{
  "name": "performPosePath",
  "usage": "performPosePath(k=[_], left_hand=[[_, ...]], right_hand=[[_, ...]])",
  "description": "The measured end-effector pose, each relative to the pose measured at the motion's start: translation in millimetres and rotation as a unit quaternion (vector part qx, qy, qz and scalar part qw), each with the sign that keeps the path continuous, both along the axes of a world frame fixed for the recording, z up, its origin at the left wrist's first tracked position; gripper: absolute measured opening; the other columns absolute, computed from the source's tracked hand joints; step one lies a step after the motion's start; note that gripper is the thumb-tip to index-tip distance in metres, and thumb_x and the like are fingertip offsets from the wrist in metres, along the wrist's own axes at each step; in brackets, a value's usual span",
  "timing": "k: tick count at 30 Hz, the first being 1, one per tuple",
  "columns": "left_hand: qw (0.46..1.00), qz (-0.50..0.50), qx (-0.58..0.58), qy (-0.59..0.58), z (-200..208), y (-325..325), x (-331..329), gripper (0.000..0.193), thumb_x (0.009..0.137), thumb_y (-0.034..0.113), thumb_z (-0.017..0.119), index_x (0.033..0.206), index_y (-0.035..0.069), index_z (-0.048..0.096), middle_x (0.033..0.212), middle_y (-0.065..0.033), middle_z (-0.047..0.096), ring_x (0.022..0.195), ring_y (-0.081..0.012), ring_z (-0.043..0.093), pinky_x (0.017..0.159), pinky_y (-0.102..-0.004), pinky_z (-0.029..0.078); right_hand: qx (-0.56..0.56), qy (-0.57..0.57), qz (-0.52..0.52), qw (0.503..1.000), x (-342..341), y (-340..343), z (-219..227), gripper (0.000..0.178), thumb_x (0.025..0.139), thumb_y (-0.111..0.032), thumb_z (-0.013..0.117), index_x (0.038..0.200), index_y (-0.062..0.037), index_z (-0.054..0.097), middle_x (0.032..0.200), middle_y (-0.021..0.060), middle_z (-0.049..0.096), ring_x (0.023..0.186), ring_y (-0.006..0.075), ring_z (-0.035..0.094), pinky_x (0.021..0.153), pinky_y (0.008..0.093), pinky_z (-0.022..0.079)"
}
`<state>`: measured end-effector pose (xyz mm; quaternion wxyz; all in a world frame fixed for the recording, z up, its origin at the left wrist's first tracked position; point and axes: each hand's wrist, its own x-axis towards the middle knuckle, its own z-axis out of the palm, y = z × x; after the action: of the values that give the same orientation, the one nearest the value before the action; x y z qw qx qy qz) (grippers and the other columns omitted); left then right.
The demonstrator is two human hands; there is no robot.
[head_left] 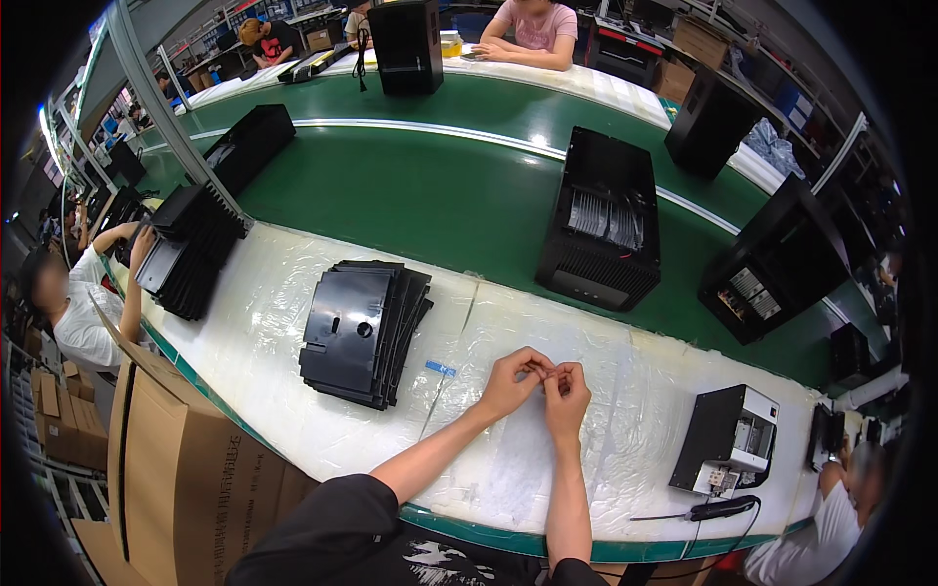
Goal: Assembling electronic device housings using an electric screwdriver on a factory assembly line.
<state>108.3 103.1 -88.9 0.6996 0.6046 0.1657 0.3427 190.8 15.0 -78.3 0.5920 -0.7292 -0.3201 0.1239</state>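
Far L of the hands, a dark stack (pixel 186 254) w/ a co-worker's hand (pixel 145 240) at it. Nearer, also L, a pile of black panels (pixel 337 342) sits on the film-covered bench (pixel 469 488); stacking looks done, fitting doesn't. Just L of the hands, a blue strip (pixel 441 368) lies flat, apart from the fingers. L hand (pixel 513 384) & R hand (pixel 567 393) meet at the fingertips, both in a closed pinch; whatever's btwn them is too small to tell, so that bit looks mid-way, i.e. not finished. Beyond & slightly R, on the green belt (pixel 420 186), a black housing (pixel 601 278) stands open, contents showing, so prob. incomplete; ditto another open housing (pixel 723 283) further R. R of the hands, a black-and-white unit (pixel 713 435) has its mechanism exposed; nearer the bench edge, a corded driver (pixel 721 509) lies out of both hands.
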Motion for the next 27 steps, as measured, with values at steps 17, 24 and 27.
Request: performPosePath(k=[17, 24, 27], left_hand=[[1.000, -0.003, -0.018, -0.001, 0.2, 4.6, -2.2, 0.019, 0.078, -0.009, 0.050, 0.093, -0.003, 0.060, 0.088, -0.0068, 0.063, 0.081, -0.0110, 0.058, 0.076, -0.0244, 0.048], [1.000, -0.006, -0.007, -0.004, 0.6, 6.1, -5.0, 0.018, 0.079, -0.010, 0.050, 0.092, -0.003, 0.060, 0.089, -0.0070, 0.063, 0.081, -0.0108, 0.058, 0.076, -0.0240, 0.048], [1.000, -0.010, -0.010, -0.008, 0.6, 7.0, -4.7, 0.018, 0.079, -0.010, 0.050, 0.092, -0.003, 0.059, 0.089, -0.0070, 0.063, 0.081, -0.0108, 0.058, 0.076, -0.0241, 0.048]], right_hand=[[0.011, 0.034, 0.001, 0.999, -4.3, 4.9, 5.8, 0.012, 0.083, -0.007, 0.062, 0.086, -0.0019, 0.052, 0.069, 0.0013, 0.058, 0.060, 0.0055, 0.051, 0.055, 0.0199, 0.042], [-0.004, 0.009, -0.002, 1.000, -7.0, 5.3, 7.1, 0.012, 0.082, -0.007, 0.063, 0.086, -0.0023, 0.052, 0.069, 0.0017, 0.059, 0.060, 0.0065, 0.052, 0.055, 0.0209, 0.042], [-0.007, 0.011, -0.010, 1.000, -7.0, 5.0, 7.5, 0.011, 0.082, -0.007, 0.062, 0.085, -0.0026, 0.053, 0.069, 0.0021, 0.059, 0.060, 0.0066, 0.053, 0.055, 0.0211, 0.043]])
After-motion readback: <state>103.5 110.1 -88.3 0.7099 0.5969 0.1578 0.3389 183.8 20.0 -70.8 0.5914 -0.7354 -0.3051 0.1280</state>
